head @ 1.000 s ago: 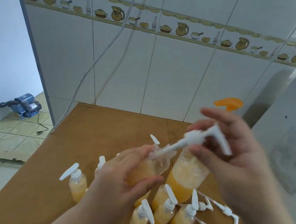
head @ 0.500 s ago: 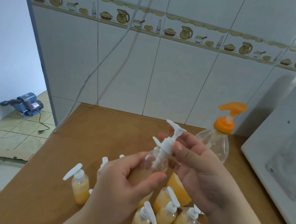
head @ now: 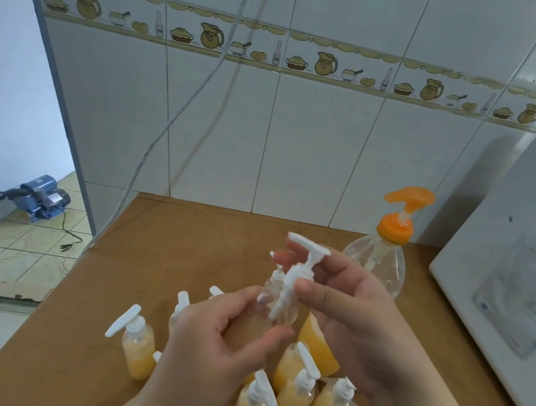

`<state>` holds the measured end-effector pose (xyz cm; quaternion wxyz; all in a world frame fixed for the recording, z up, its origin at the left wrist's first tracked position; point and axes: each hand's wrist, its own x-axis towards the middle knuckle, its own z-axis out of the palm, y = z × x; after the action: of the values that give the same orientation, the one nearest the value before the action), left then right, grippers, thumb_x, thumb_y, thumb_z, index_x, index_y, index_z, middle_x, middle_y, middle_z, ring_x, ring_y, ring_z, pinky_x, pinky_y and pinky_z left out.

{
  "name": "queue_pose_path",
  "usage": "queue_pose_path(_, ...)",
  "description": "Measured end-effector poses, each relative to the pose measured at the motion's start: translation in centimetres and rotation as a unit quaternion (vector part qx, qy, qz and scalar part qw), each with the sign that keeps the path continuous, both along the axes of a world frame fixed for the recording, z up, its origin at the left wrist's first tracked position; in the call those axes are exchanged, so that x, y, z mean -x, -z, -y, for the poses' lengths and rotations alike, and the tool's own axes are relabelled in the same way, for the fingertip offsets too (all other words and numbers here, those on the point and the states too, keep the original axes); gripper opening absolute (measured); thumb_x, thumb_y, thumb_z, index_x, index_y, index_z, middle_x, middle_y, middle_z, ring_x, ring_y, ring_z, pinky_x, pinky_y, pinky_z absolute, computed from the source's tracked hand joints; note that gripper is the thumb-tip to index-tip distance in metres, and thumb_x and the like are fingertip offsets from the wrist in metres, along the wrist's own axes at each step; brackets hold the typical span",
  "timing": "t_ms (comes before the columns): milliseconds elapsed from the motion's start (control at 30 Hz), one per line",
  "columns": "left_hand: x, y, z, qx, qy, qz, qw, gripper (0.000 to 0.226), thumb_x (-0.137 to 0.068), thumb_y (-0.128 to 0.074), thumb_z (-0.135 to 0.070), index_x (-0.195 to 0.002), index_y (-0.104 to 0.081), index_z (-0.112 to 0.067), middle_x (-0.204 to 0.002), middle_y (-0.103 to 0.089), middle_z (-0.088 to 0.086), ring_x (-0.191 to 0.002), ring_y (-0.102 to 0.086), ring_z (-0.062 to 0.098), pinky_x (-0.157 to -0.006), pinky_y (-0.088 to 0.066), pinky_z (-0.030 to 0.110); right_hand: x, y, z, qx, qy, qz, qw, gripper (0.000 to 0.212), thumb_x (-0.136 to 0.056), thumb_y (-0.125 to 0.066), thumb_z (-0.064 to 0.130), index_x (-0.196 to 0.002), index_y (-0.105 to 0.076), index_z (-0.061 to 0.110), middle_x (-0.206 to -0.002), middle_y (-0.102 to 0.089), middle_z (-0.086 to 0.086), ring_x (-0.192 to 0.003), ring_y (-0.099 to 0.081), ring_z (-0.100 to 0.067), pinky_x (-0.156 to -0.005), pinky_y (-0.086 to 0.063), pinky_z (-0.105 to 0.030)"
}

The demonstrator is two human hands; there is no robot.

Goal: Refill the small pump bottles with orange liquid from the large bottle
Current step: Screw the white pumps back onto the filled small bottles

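Capping looks to be the step in hand: the left hand is wrapped round a small clear plastic bottle at centre frame, while the right hand pinches the collar of a white pump head whose dip tube reaches down into the bottle's neck. How full this bottle is I cannot tell for sure — the fingers hide its lower half. Next, I judge, the collar must be seated square on the neck and twisted tight, with the bottle held upright.

Behind the right hand stands the large clear bottle with orange pump top, orange liquid low in it. Filled small pump bottles crowd the brown wooden bench at lower centre, one set apart to the left — close enough under the hands to be knocked over. A white appliance fills the right edge.
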<state>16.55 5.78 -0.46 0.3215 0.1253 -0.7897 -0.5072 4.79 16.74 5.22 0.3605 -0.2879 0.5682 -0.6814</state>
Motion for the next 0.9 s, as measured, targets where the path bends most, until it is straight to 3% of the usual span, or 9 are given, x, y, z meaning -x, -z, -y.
queue_pose_path(133, 0.1, -0.2, -0.2, -0.004, -0.001, -0.005, 1.0, 0.018, -0.068, -0.076, -0.049, -0.084, -0.07, -0.045, -0.063, -0.065, -0.018, -0.058, -0.06, 0.0, -0.051, -0.038, 0.005, -0.1, 0.2, 0.2, -0.068, 0.048, -0.067, 0.994, 0.046, -0.044, -0.083, 0.032, -0.089, -0.074, 0.022, -0.084, -0.069, -0.004, -0.083, -0.066, -0.018, -0.071, -0.055, -0.022)
queue_pose_path(267, -0.1, -0.4, 0.2, -0.019, -0.005, -0.009, 1.0, 0.036, -0.065, -0.067, -0.054, -0.1, -0.067, -0.049, -0.078, -0.072, -0.015, -0.07, -0.066, 0.008, -0.057, -0.047, 0.012, -0.1, 0.3, 0.4, -0.027, 0.012, 0.033, 0.999, 0.051, -0.057, -0.078, 0.018, -0.107, -0.068, 0.016, -0.1, -0.071, -0.008, -0.101, -0.066, -0.023, -0.09, -0.048, -0.032)
queue_pose_path(367, -0.1, -0.4, 0.3, -0.02, 0.003, -0.013, 1.0, 0.036, -0.066, -0.067, -0.052, -0.102, -0.066, -0.049, -0.078, -0.072, -0.013, -0.066, -0.065, 0.009, -0.055, -0.047, 0.013, -0.2, 0.7, 0.6, -0.034, 0.042, 0.012, 0.998, 0.066, -0.05, -0.088, 0.022, -0.111, -0.064, 0.023, -0.095, -0.067, -0.009, -0.096, -0.066, -0.023, -0.081, -0.054, -0.028)
queue_pose_path(500, -0.1, -0.3, 0.3, -0.022, 0.001, -0.004, 1.0, 0.034, -0.066, -0.066, -0.054, -0.099, -0.067, -0.049, -0.077, -0.072, -0.013, -0.07, -0.066, 0.012, -0.057, -0.05, 0.017, -0.3, 0.2, 0.7, -0.009, 0.037, 0.022, 0.999, 0.061, -0.063, -0.073, 0.013, -0.12, -0.056, 0.026, -0.1, -0.072, -0.006, -0.097, -0.068, -0.017, -0.074, -0.054, -0.02)
queue_pose_path(600, -0.2, -0.3, 0.2, 0.006, 0.001, 0.007, 1.0, 0.032, -0.066, -0.066, -0.054, -0.097, -0.067, -0.046, -0.073, -0.07, -0.014, -0.065, -0.064, 0.007, -0.053, -0.042, 0.01, -0.2, 0.4, 0.8, -0.057, 0.064, -0.05, 0.995, 0.063, -0.052, -0.08, 0.029, -0.112, -0.062, 0.03, -0.096, -0.066, -0.013, -0.094, -0.066, -0.022, -0.069, -0.054, -0.017)
queue_pose_path(700, -0.2, -0.3, 0.3, -0.002, 0.005, 0.005, 1.0, 0.029, -0.067, -0.068, -0.053, -0.094, -0.069, -0.044, -0.075, -0.071, -0.011, -0.066, -0.064, 0.01, -0.055, -0.047, 0.017, -0.1, 0.0, 0.3, -0.025, 0.019, -0.028, 0.999, 0.051, -0.063, -0.071, 0.019, -0.113, -0.062, 0.022, -0.098, -0.072, -0.003, -0.097, -0.067, -0.015, -0.078, -0.054, -0.023)
queue_pose_path(767, -0.3, 0.0, 0.6, 0.011, 0.003, 0.009, 1.0, 0.029, -0.066, -0.068, -0.054, -0.093, -0.071, -0.041, -0.076, -0.071, -0.01, -0.067, -0.064, 0.012, -0.055, -0.047, 0.017, -0.1, -0.3, 0.1, -0.046, 0.023, -0.062, 0.997, 0.037, -0.067, -0.067, 0.013, -0.104, -0.066, 0.019, -0.092, -0.074, 0.0, -0.091, -0.069, -0.011, -0.071, -0.054, -0.017)
queue_pose_path(833, -0.2, 0.4, 0.9, 0.065, -0.024, 0.012, 0.998, 0.032, -0.067, -0.067, -0.055, -0.092, -0.071, -0.036, -0.076, -0.07, -0.012, -0.069, -0.063, 0.008, -0.056, -0.044, 0.01, -0.4, 0.0, 0.5, -0.102, 0.063, -0.12, 0.986, 0.023, -0.072, -0.07, 0.013, -0.094, -0.068, 0.021, -0.084, -0.073, 0.003, -0.082, -0.069, -0.008, -0.065, -0.053, -0.013)
queue_pose_path(900, 0.0, 1.1, 1.5, 0.178, -0.069, 0.015, 0.982, 0.036, -0.071, -0.064, -0.053, -0.096, -0.071, -0.029, -0.081, -0.069, -0.015, -0.074, -0.062, 0.002, -0.062, -0.047, 0.012, -0.7, 0.7, 1.2, -0.153, 0.122, -0.156, 0.968, 0.015, -0.076, -0.074, 0.019, -0.089, -0.067, 0.024, -0.079, -0.071, 0.001, -0.073, -0.066, -0.009, -0.06, -0.053, -0.015)
